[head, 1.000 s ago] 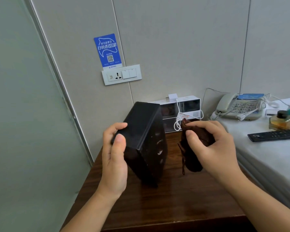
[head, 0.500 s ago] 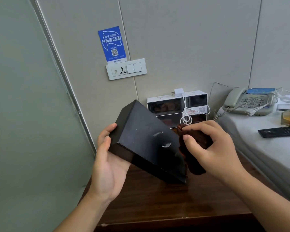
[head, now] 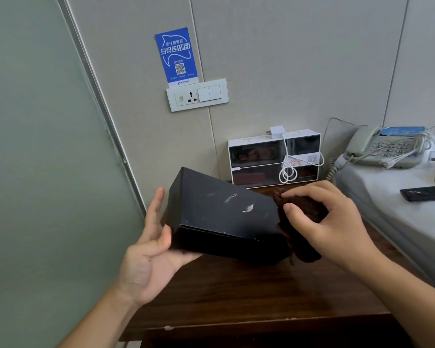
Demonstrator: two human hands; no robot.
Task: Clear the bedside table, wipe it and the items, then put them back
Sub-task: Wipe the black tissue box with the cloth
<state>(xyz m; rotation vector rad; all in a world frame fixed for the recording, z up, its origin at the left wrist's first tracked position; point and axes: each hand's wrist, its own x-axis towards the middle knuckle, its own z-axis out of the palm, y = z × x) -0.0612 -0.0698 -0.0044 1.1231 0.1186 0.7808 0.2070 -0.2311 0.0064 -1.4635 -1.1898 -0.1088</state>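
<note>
Frame centre: black box (head: 221,217) tilted above worktop (head: 236,292), propped on left hand (head: 148,259) with fingers extended; right hand (head: 319,222) clenches dark cloth (head: 301,234) against box's right end

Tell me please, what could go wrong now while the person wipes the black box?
The left hand supports the tilted black box with straight fingers, not a full grip, so pressure from the cloth in the right hand might slide it onto the table. The white smudges may also remain unwiped.
</note>
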